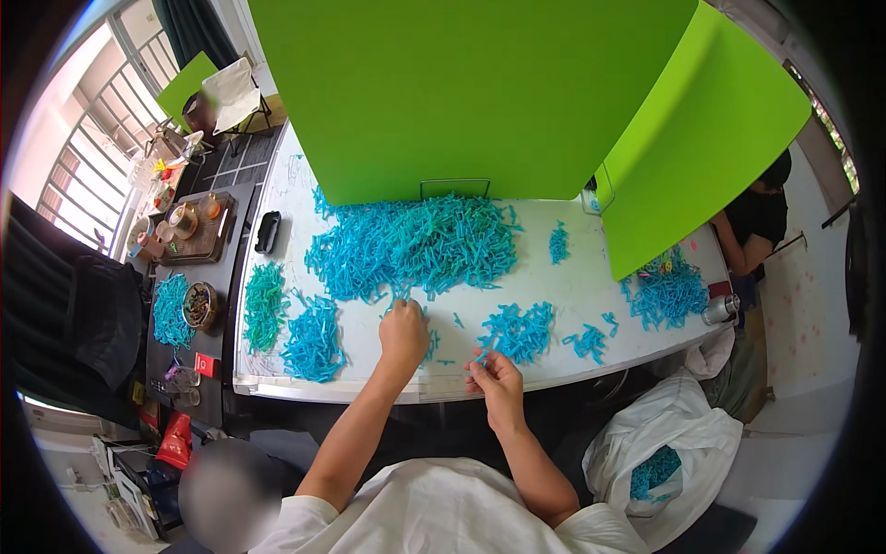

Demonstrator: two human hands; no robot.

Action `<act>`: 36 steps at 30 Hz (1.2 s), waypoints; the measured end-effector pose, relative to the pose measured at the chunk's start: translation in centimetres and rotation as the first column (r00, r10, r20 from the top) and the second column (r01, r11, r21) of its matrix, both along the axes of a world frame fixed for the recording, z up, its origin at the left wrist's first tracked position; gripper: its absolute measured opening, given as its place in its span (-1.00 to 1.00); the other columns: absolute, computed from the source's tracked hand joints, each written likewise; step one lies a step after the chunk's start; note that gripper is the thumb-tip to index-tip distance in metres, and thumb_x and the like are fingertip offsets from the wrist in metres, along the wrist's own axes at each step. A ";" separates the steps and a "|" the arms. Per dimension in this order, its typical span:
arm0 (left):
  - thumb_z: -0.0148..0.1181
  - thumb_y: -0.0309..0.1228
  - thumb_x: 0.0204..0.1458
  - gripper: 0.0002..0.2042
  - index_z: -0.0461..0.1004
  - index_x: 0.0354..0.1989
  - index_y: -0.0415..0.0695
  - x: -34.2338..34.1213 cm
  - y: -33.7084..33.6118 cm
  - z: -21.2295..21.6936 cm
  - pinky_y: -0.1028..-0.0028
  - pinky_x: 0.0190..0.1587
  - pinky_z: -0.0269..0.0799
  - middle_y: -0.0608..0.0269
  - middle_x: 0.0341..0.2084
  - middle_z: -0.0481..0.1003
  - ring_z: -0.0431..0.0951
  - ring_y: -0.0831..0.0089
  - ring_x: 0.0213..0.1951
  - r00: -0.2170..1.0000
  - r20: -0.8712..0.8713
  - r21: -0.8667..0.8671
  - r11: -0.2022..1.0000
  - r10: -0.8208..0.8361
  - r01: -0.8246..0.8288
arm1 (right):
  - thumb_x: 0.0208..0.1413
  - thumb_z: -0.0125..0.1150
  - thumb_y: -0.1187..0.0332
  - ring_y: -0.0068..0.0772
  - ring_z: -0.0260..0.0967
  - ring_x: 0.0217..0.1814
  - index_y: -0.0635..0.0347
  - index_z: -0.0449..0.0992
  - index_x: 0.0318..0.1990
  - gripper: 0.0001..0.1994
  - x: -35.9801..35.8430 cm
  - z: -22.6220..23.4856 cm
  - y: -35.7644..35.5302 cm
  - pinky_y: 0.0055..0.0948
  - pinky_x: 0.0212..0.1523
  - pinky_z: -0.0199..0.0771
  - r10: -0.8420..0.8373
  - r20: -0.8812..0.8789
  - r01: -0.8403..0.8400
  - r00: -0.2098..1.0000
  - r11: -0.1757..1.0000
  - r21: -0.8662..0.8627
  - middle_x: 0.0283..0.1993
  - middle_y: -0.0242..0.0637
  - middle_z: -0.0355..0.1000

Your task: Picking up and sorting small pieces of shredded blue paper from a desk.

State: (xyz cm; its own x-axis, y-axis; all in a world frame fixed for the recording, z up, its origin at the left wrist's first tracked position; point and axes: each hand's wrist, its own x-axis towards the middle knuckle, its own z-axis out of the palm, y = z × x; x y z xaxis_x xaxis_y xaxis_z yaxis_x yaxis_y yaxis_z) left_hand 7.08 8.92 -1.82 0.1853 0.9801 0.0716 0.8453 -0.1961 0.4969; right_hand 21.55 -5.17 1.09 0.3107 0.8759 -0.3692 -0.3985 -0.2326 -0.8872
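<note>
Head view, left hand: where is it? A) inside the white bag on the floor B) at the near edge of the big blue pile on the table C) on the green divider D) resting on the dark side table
B: the left hand reaches onto the white table and touches the near edge of the big blue pile, well apart from the white bag.

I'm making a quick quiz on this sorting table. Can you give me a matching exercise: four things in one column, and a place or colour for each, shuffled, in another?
Things:
1. large blue piece pile
2. teal-green piece pile
3. white bag
4. left hand

Places or colours:
A. on the floor right of the person, blue pieces inside
B. at the table's left end, greener than the rest
C. just before the green screen
D. at the large pile's near edge

Pairs: 1-C, 2-B, 3-A, 4-D
</note>
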 end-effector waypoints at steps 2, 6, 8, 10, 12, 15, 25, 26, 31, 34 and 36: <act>0.34 -0.38 -0.08 -0.84 0.56 -0.43 -0.21 0.1 0.0 -0.6 0.15 -0.28 0.50 -0.01 -0.38 0.53 0.58 0.02 -0.35 1.000 0.012 -0.002 1.000 -0.016 0.016 | 0.25 0.22 0.39 -0.61 0.42 -0.39 0.28 0.47 -0.02 -0.78 -0.1 -0.7 0.0 -0.60 -0.39 0.50 0.005 0.022 -0.005 1.000 1.000 0.005 -0.29 -0.31 0.52; 0.29 -0.46 -0.06 -0.90 0.54 -0.40 -0.22 -0.3 -0.2 0.4 0.18 -0.32 0.50 0.03 -0.44 0.53 0.58 0.05 -0.39 0.997 0.052 0.114 0.992 -0.064 0.057 | 0.24 0.22 0.41 -0.64 0.41 -0.41 0.31 0.46 -0.03 -0.78 -0.2 -0.7 0.1 -0.62 -0.43 0.47 0.020 0.028 -0.020 0.999 1.000 -0.008 -0.30 -0.30 0.52; 0.28 -0.47 -0.04 -0.90 0.54 -0.39 -0.23 -0.8 -0.9 1.6 0.23 -0.35 0.51 0.04 -0.46 0.54 0.59 0.08 -0.43 0.988 0.097 0.208 0.973 -0.123 0.101 | 0.25 0.22 0.39 -0.65 0.40 -0.42 0.31 0.47 -0.04 -0.78 -0.3 -0.2 0.5 -0.63 -0.45 0.46 0.007 0.025 -0.007 1.000 1.000 -0.014 -0.30 -0.29 0.53; 0.26 -0.51 0.06 -0.93 0.55 -0.32 -0.23 -1.4 -2.9 4.4 0.42 -0.34 0.55 0.09 -0.45 0.58 0.64 0.33 -0.44 0.892 0.452 -0.183 0.977 -0.018 0.112 | 0.25 0.22 0.37 -0.66 0.39 -0.43 0.32 0.47 -0.04 -0.77 -0.5 0.1 0.7 -0.64 -0.46 0.44 -0.005 0.019 0.006 1.000 1.000 -0.023 -0.30 -0.29 0.53; 0.22 -0.54 0.11 -0.94 0.54 -0.28 -0.26 -1.6 -5.1 5.0 0.47 -0.31 0.55 0.13 -0.45 0.59 0.64 0.42 -0.41 0.808 0.589 -0.230 0.962 0.020 0.145 | 0.26 0.21 0.35 -0.68 0.38 -0.47 0.33 0.49 -0.05 -0.77 -0.9 0.4 0.8 -0.65 -0.48 0.41 0.026 0.033 -0.026 0.999 1.000 0.004 -0.32 -0.28 0.55; 0.15 -0.62 0.18 -0.93 0.52 -0.22 -0.35 -1.6 -7.6 3.6 0.52 -0.25 0.57 0.22 -0.45 0.58 0.63 0.53 -0.36 0.643 0.755 -0.308 0.934 0.125 0.179 | 0.26 0.21 0.35 -0.69 0.36 -0.50 0.32 0.50 -0.04 -0.77 -1.6 0.7 1.2 -0.67 -0.49 0.39 0.057 -0.037 -0.059 0.998 0.997 -0.040 -0.33 -0.29 0.55; 0.24 -0.64 0.09 -0.90 0.55 -0.22 -0.30 -2.0 -9.2 3.3 0.51 -0.31 0.57 0.14 -0.38 0.61 0.67 0.44 -0.31 0.721 0.692 -0.135 0.988 0.040 0.075 | 0.24 0.23 0.35 -0.72 0.36 -0.52 0.29 0.52 -0.10 -0.80 -1.9 0.7 0.8 -0.70 -0.52 0.36 0.071 -0.092 -0.078 0.993 0.994 -0.072 -0.35 -0.31 0.56; 0.25 -0.63 0.09 -0.91 0.56 -0.23 -0.28 -1.9 -9.3 3.2 0.51 -0.33 0.57 0.14 -0.38 0.61 0.67 0.44 -0.31 0.726 0.686 -0.111 0.992 0.033 0.060 | 0.24 0.23 0.35 -0.72 0.36 -0.53 0.30 0.52 -0.10 -0.80 -2.0 0.7 0.9 -0.70 -0.52 0.35 0.078 -0.081 -0.083 0.994 0.995 -0.061 -0.36 -0.31 0.56; 0.29 -0.64 0.03 -0.90 0.58 -0.27 -0.24 -1.7 -9.4 3.3 0.50 -0.35 0.57 0.14 -0.39 0.60 0.66 0.42 -0.38 0.780 0.625 -0.006 0.999 -0.033 0.047 | 0.23 0.24 0.37 -0.73 0.34 -0.55 0.30 0.53 -0.12 -0.82 -1.9 0.4 0.8 -0.70 -0.56 0.33 0.094 0.032 -0.092 0.995 0.995 -0.047 -0.38 -0.32 0.56; 0.30 -0.66 -0.01 -0.88 0.59 -0.29 -0.22 -1.5 -9.5 3.5 0.50 -0.37 0.56 0.13 -0.40 0.59 0.64 0.40 -0.42 0.815 0.573 0.069 0.996 -0.087 0.058 | 0.22 0.25 0.38 -0.74 0.33 -0.56 0.32 0.54 -0.14 -0.82 -2.0 0.7 0.6 -0.70 -0.57 0.32 0.156 0.129 -0.146 0.979 0.986 -0.084 -0.39 -0.30 0.56; 0.30 -0.67 -0.03 -0.87 0.59 -0.30 -0.22 -1.3 -9.4 3.6 0.50 -0.38 0.56 0.13 -0.41 0.59 0.64 0.39 -0.43 0.816 0.568 0.105 0.992 -0.112 0.063 | 0.21 0.27 0.39 -0.74 0.33 -0.56 0.32 0.54 -0.15 -0.82 -2.2 0.4 0.4 -0.70 -0.58 0.30 0.091 0.066 -0.088 0.994 0.994 -0.058 -0.40 -0.28 0.56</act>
State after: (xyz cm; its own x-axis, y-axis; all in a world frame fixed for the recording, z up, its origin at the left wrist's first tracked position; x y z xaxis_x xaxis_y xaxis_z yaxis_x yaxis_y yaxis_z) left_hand 5.73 -0.51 1.80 0.1718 0.9483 0.2668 0.3914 -0.3142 0.8649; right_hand 19.38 -4.76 1.48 0.2583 0.8805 -0.3976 -0.3123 -0.3134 -0.8968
